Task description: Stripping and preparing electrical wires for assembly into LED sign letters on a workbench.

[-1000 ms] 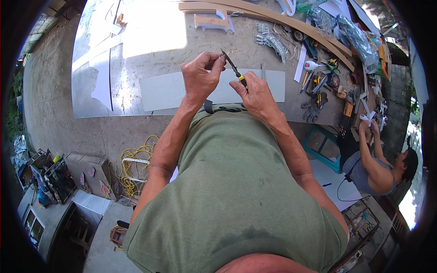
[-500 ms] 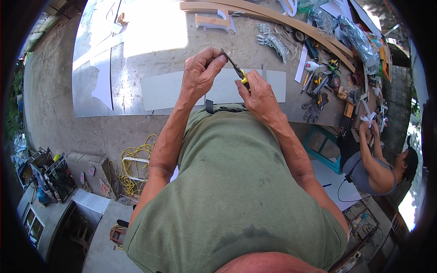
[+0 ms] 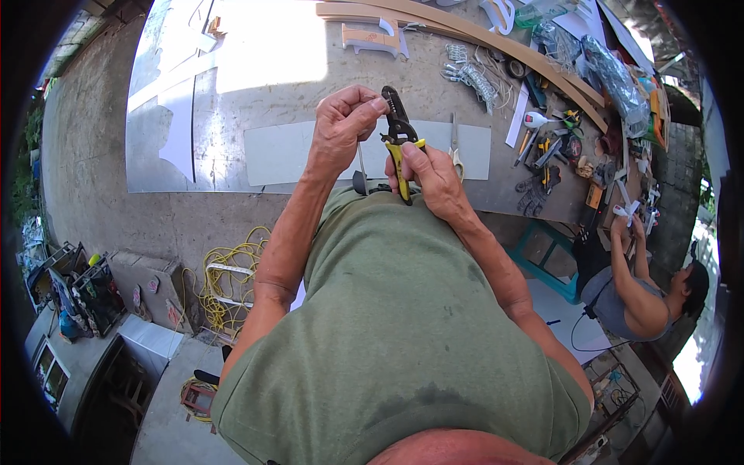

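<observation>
My right hand (image 3: 435, 180) is closed on the yellow handles of a wire stripper (image 3: 401, 147), its dark notched jaws pointing away from me and its flat side showing. Close beside the jaws, my left hand (image 3: 341, 128) pinches with thumb and forefinger. A thin grey cord (image 3: 361, 161) hangs from that hand toward a small black piece (image 3: 359, 184) at my waist; the end inside the pinch is too small to make out. Under both hands lies a pale grey sheet (image 3: 279, 155) on the worktable, with scissors (image 3: 455, 147) on it near my right hand.
Long brown strips (image 3: 496, 43) cross the table's far side, near a cut-out letter shape (image 3: 372, 39) and bundled white cords (image 3: 473, 81). Hand tools and a dark glove (image 3: 536, 190) lie at right. A co-worker (image 3: 632, 291) sits there beside a teal stool (image 3: 542, 260). Yellow cable (image 3: 229, 283) lies at left.
The wire stripper has turned so its flat side and both handles show, and its jaws stand more upright beside my left fingertips. My right hand has moved slightly lower.
</observation>
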`<state>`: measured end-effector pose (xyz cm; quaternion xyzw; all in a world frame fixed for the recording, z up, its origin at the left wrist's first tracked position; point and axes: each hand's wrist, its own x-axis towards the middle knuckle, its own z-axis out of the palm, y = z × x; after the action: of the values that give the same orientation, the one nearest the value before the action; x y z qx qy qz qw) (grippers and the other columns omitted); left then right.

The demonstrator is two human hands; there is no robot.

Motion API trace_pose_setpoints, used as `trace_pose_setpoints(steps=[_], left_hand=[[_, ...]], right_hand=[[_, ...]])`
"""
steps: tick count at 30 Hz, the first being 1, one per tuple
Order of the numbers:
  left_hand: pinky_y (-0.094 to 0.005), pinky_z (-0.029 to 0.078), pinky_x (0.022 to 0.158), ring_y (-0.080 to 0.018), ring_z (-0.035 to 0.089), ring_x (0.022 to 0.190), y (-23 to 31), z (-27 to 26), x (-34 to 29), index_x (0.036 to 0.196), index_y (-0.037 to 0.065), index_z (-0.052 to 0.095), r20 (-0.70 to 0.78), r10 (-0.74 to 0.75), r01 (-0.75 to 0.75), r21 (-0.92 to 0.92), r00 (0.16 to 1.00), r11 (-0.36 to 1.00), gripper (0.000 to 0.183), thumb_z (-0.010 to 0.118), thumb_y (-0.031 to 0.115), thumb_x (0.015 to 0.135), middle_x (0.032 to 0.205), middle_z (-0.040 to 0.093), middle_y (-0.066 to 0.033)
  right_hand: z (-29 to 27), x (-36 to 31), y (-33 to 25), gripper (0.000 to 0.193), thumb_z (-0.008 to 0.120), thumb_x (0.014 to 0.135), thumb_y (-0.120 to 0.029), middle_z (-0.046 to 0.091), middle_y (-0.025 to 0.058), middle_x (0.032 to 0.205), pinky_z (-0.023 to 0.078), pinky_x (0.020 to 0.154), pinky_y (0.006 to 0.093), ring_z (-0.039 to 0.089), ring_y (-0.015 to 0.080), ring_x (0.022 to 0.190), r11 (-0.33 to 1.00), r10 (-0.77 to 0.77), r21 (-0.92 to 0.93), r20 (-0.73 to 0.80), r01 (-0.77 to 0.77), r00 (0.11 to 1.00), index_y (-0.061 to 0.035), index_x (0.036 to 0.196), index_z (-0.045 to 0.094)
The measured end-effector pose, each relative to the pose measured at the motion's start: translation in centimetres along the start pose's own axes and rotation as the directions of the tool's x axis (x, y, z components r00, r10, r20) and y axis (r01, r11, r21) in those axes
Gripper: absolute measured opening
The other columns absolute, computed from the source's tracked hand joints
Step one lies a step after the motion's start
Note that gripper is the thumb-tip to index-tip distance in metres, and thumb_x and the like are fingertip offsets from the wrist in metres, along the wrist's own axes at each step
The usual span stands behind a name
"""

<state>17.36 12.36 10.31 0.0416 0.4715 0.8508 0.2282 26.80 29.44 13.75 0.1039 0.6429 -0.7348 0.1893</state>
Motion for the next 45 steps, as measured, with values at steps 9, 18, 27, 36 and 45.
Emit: trace_pose_setpoints(steps=[9,18,27,36,45], left_hand=[[-0.0216,0.021,0.046,-0.0023,0.033,0.050,1.2,0.0,-1.6,0.092,-0.002,0.066,0.048,0.036,-0.028,-0.155,0.998,0.987,0.017,0.064,0.014,0.096,0.062,0.050,0.0044],[-0.0214,0.026,0.048,-0.0042,0.035,0.053,3.4,-1.2,-2.6,0.096,-0.004,0.067,0.113,-0.207,0.178,0.225,0.972,0.958,0.029,0.064,0.025,0.099,0.061,0.044,0.0063],[-0.0241,0.036,0.052,-0.0039,0.046,0.059,2.9,0.2,-2.3,0.096,-0.001,0.075,0.129,-0.185,0.030,0.738,0.974,0.674,0.024,0.067,0.021,0.094,0.068,0.061,0.0017],[-0.0218,0.030,0.047,-0.0024,0.039,0.052,2.7,-0.9,-2.7,0.095,0.002,0.076,-0.074,-0.105,0.127,0.674,0.992,0.728,0.019,0.074,0.019,0.088,0.060,0.057,0.0047],[-0.0220,0.039,0.053,-0.0051,0.050,0.059,1.8,-0.8,-2.6,0.095,0.001,0.076,-0.062,-0.227,0.229,0.472,0.972,0.851,0.023,0.079,0.021,0.085,0.072,0.067,-0.0004]], right_hand=[[-1.6,1.3,0.0,0.046,0.044,0.106,-0.041,0.062,0.0164,0.093,0.055,0.072,0.0340,0.062,0.0185,0.076,0.885,0.075,0.466,-0.116,-0.013,0.990,-0.0031,0.080,0.050],[-2.2,3.1,-1.3,0.031,0.067,0.096,-0.032,0.066,0.0046,0.097,0.049,0.084,0.0309,0.063,0.0150,0.090,0.974,-0.218,-0.077,-0.046,0.214,0.975,-0.0021,0.102,0.068],[-0.4,5.1,-2.9,0.028,0.075,0.089,-0.026,0.065,0.0077,0.094,0.049,0.073,0.0332,0.061,0.0174,0.081,0.711,-0.441,-0.564,0.106,0.419,0.891,-0.0010,0.097,0.066],[-2.4,4.4,-1.0,0.024,0.071,0.094,-0.025,0.065,0.0069,0.104,0.049,0.081,0.0307,0.060,0.0142,0.087,0.976,-0.215,-0.075,-0.175,0.204,0.961,-0.0014,0.090,0.066],[-2.0,2.5,-0.7,0.029,0.074,0.092,-0.026,0.066,0.0008,0.089,0.048,0.076,0.0299,0.059,0.0116,0.081,0.940,-0.193,-0.298,-0.064,0.166,0.979,-0.0044,0.108,0.064]])
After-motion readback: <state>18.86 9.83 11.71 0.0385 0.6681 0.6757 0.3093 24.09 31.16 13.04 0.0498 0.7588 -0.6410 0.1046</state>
